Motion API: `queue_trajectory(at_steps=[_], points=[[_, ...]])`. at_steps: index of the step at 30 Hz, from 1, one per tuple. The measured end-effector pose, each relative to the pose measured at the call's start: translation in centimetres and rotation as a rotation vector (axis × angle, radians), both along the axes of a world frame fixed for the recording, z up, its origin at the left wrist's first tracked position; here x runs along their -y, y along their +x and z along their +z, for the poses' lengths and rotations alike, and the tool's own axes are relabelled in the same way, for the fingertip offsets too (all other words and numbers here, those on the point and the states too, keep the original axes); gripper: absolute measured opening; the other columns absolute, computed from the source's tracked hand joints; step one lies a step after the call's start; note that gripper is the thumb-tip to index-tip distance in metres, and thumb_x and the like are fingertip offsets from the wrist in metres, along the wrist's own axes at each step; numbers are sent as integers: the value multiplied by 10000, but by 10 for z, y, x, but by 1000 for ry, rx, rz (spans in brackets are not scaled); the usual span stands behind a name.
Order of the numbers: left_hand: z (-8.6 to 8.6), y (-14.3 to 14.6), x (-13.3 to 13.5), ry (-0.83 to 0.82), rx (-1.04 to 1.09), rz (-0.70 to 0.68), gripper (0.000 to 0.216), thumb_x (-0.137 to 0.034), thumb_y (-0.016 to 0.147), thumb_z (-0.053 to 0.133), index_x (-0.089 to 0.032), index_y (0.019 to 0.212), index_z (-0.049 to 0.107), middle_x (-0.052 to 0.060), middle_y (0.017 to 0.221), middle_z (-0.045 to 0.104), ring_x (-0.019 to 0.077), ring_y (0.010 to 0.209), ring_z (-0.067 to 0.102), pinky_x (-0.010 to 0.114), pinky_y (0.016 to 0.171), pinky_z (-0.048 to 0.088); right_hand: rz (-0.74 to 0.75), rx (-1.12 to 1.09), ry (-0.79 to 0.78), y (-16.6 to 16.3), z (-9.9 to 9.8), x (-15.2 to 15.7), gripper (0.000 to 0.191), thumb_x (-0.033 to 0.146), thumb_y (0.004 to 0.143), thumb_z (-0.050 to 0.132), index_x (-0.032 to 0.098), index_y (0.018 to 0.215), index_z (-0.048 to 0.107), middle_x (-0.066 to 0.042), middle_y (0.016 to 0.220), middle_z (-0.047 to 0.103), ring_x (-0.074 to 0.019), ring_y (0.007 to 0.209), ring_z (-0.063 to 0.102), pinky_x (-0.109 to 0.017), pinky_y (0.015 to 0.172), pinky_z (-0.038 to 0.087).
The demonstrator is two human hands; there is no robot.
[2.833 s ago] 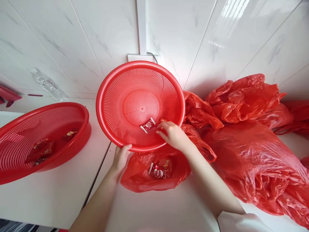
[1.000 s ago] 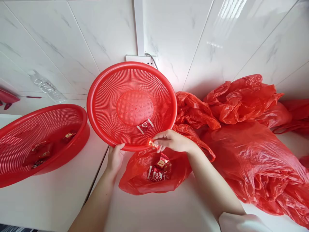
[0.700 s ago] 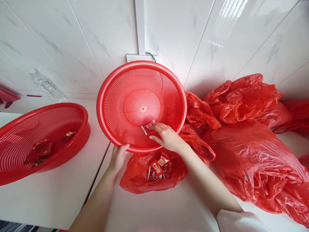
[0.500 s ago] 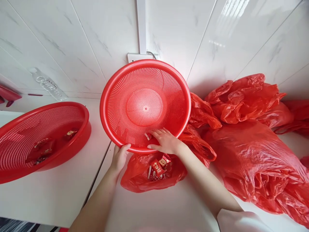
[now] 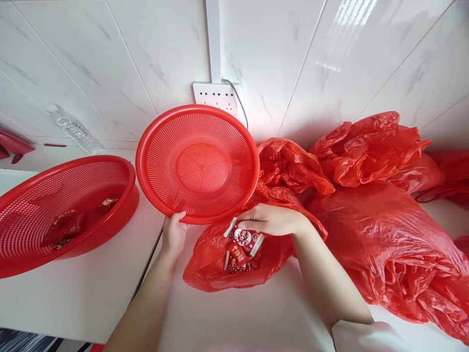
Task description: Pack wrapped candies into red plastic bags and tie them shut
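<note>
Red basket [image 5: 202,168]: left hand [image 5: 173,235] clasps its near rim; right hand [image 5: 273,220] pinches a packet [image 5: 244,237], bag [image 5: 205,264] gaping wide beneath.

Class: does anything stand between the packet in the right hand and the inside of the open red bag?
Nothing visible does: the white-ended packet in the right hand shows over the mouth of the open red bag, with other packets inside. The red basket, held by the left hand, is beyond.
</note>
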State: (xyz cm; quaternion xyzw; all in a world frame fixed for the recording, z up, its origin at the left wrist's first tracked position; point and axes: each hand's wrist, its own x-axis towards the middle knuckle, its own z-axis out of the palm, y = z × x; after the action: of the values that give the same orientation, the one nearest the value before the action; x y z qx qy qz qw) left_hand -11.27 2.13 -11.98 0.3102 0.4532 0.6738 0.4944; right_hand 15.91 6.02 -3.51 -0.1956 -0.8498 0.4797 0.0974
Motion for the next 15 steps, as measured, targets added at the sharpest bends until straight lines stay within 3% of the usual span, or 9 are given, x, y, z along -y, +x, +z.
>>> queue_trajectory(at_steps=[2,4,6,8,10,12,15], points=[[2,-3,-1,-12,42,15,276,-214,741,587,-210,1007,659,49,1078,671,235,1010,634,387,795,558,-92,81,1,1,0,3,329,353,973,418,178,991,696,-43,878,716,-157,768,650,-269,750,493],[2,-7,-1,-17,94,39,277,-206,747,581,-215,1012,661,47,1110,667,215,1017,629,346,797,553,-273,70,56,1,0,5,306,321,968,423,208,1146,645,-34,832,715,-162,736,666,-296,762,509],[2,-12,-2,-22,134,47,273,-208,760,573,-216,1017,665,50,1143,663,197,1004,632,296,766,547,-419,-6,155,1,0,6,426,238,946,445,264,1371,464,-21,880,713,-168,792,680,-316,795,519],[4,-16,-1,-32,158,26,280,-217,776,562,-214,1035,668,55,1170,658,187,994,636,260,728,540,-503,-47,273,-2,-1,6,608,175,906,486,325,1464,299,-24,1009,697,-176,882,678,-333,832,524],[5,-17,0,-31,165,-16,306,-218,788,556,-218,1074,664,54,1193,652,186,1007,635,253,727,539,-575,-31,407,-6,-4,5,654,174,864,546,344,1449,309,-52,1188,630,-197,946,664,-361,858,525],[8,-16,3,-18,135,-86,355,-228,803,547,-234,1145,642,52,1225,639,207,1047,625,289,766,545,-667,-2,527,-10,-8,2,573,207,822,607,298,1356,421,-90,1297,536,-218,919,660,-380,821,540],[14,-16,8,25,-47,-244,391,-334,842,497,-218,1193,625,90,1259,617,285,1142,581,415,868,528,-814,-42,648,-10,-13,-2,345,237,779,655,234,1103,536,-93,1223,527,-209,854,649,-343,735,550]])
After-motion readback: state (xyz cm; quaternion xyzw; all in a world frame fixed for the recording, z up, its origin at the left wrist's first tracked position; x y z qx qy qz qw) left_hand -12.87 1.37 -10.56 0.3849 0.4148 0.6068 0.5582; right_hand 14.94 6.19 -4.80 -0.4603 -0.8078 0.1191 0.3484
